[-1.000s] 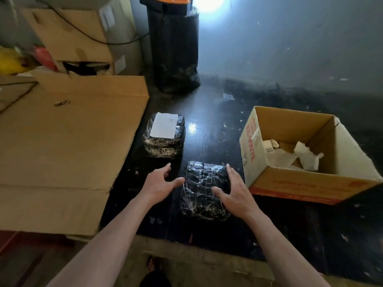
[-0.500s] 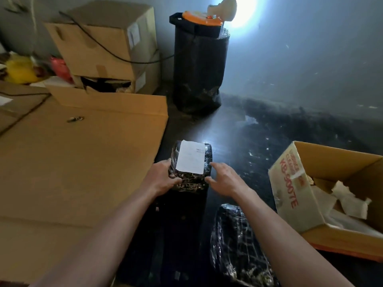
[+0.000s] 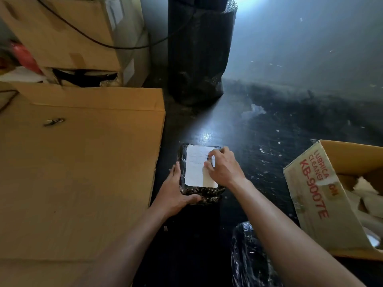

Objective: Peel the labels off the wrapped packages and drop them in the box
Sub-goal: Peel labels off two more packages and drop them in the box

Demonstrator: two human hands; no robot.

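Note:
A black plastic-wrapped package (image 3: 202, 192) lies on the dark floor with a white label (image 3: 195, 166) on its top. My left hand (image 3: 176, 193) grips the package's near left corner. My right hand (image 3: 222, 167) rests on the label's right edge, with fingertips pinched at that edge. A second wrapped package (image 3: 248, 255) with no label showing lies nearer to me, partly under my right forearm. The open cardboard box (image 3: 315, 193) with red print stands at the right, with crumpled white labels (image 3: 364, 187) inside.
A large flat sheet of cardboard (image 3: 83, 172) covers the floor at the left, touching the package's side. Stacked cardboard boxes (image 3: 68, 34) stand at the back left. A tall black bin (image 3: 196, 54) stands behind the package, by the wall.
Both hands left the unlabelled package and took the labelled one. My right hand has since moved onto the label's right edge, and the view has tilted closer.

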